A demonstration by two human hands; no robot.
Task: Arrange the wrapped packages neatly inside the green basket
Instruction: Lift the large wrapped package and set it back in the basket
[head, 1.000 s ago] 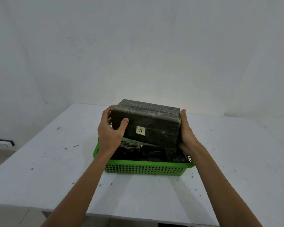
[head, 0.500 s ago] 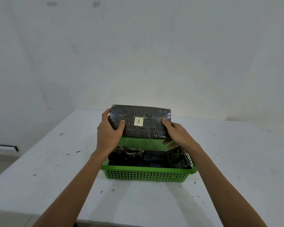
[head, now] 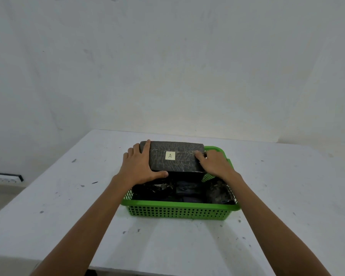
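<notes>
A green perforated basket (head: 177, 211) stands on the white table. A large dark wrapped package with a label "A" (head: 179, 162) lies flat in the basket's far half, label facing up. My left hand (head: 140, 166) grips its left end, thumb along the near edge. My right hand (head: 214, 163) rests on its right end with fingers on the top face. Several smaller dark wrapped packages (head: 181, 191) fill the basket's near half, partly hidden under the big one.
The white table (head: 68, 216) is speckled with small dark marks and ends near the bottom of the view. White walls stand close behind it. A power strip (head: 7, 177) lies on the floor at the left.
The package "A" went from held up over the basket to tilted on its edge, then down flat into the basket's far half. Both hands followed it down.
</notes>
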